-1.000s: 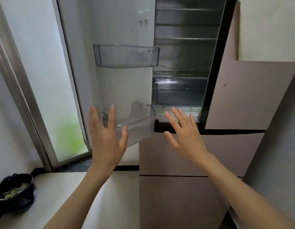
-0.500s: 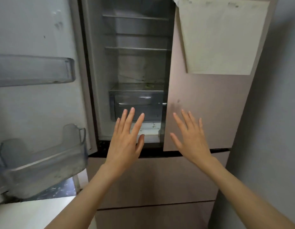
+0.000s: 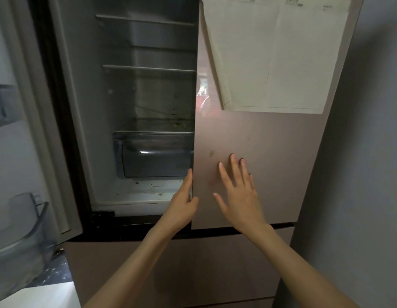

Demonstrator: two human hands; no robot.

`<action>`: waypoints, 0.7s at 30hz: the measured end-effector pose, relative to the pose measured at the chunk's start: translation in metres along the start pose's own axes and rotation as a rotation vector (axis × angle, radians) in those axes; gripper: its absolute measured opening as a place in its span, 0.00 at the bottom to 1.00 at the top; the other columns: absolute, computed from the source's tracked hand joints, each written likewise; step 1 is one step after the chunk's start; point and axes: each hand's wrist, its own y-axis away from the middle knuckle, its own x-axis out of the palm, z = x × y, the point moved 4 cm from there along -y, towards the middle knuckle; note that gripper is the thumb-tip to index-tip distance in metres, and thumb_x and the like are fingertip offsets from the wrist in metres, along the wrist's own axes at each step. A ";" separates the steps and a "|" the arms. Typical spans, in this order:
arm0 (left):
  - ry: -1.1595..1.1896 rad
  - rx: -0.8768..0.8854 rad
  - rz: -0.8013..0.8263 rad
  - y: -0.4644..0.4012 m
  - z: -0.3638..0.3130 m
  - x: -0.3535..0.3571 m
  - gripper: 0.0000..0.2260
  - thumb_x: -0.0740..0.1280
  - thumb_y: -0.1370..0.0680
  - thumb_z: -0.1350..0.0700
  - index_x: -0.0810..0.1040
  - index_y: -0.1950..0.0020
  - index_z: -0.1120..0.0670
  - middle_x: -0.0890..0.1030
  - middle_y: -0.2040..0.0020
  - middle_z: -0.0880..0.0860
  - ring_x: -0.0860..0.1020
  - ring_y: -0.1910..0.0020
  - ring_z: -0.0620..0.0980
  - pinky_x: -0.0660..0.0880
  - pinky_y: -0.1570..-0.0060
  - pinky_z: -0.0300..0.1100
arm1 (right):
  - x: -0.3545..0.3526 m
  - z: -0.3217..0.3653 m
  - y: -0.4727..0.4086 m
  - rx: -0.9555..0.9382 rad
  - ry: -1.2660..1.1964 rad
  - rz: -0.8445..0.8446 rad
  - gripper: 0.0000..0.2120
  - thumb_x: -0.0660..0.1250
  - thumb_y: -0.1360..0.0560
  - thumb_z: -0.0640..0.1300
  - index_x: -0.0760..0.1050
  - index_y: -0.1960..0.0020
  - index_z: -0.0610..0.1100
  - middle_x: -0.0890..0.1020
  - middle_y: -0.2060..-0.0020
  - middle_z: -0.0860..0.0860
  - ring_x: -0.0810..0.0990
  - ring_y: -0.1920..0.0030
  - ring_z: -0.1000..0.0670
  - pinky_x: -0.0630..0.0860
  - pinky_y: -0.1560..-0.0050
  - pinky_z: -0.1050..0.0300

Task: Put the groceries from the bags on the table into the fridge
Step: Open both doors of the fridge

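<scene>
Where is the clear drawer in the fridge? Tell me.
Head view: the clear drawer sits low in the open left compartment, under the shelves, just left of the closed right door.

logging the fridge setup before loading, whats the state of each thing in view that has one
left fridge door: swung open
right fridge door: closed
crisper drawer: pushed in, looks empty
fridge shelves: bare
lower door bin: seated on the left door, empty
paper sheet: stuck to the right door, left edge lifting
left hand: fingers at the right door's edge
right hand: open, fingers spread before the right door
</scene>
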 end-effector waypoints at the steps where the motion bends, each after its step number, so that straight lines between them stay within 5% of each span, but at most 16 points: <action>1: 0.035 -0.001 -0.006 0.001 0.002 -0.001 0.31 0.57 0.20 0.60 0.44 0.24 0.44 0.54 0.24 0.44 0.55 0.28 0.40 0.58 0.35 0.35 | 0.001 0.002 0.000 0.009 -0.010 -0.011 0.36 0.59 0.22 0.55 0.38 0.25 0.50 0.32 0.28 0.49 0.31 0.27 0.45 0.40 0.28 0.46; 4: 0.069 0.016 0.010 0.004 0.006 -0.002 0.29 0.57 0.20 0.60 0.47 0.25 0.41 0.55 0.25 0.42 0.56 0.34 0.35 0.59 0.39 0.33 | 0.007 0.009 0.003 0.057 -0.046 -0.029 0.38 0.59 0.23 0.57 0.38 0.26 0.48 0.34 0.27 0.49 0.32 0.27 0.44 0.42 0.27 0.44; 14: 0.005 0.174 0.098 0.052 -0.013 -0.005 0.27 0.54 0.20 0.62 0.48 0.33 0.34 0.49 0.28 0.36 0.52 0.28 0.38 0.51 0.32 0.35 | 0.007 0.025 0.035 0.202 -0.130 -0.048 0.55 0.64 0.33 0.67 0.29 0.27 0.45 0.29 0.28 0.49 0.29 0.27 0.48 0.42 0.26 0.47; 18: 0.010 0.284 0.026 0.076 -0.025 -0.003 0.23 0.58 0.21 0.61 0.60 0.33 0.37 0.61 0.32 0.34 0.65 0.31 0.39 0.67 0.33 0.46 | -0.005 0.018 0.066 0.213 -0.191 -0.124 0.50 0.55 0.33 0.71 0.29 0.27 0.51 0.30 0.27 0.55 0.33 0.26 0.54 0.49 0.27 0.51; 21: -0.029 0.355 -0.148 0.077 -0.033 -0.004 0.19 0.60 0.21 0.59 0.64 0.33 0.42 0.68 0.38 0.38 0.66 0.39 0.29 0.68 0.34 0.42 | -0.022 0.013 0.086 0.188 -0.232 -0.121 0.49 0.61 0.31 0.67 0.29 0.28 0.53 0.31 0.27 0.57 0.38 0.25 0.55 0.51 0.31 0.59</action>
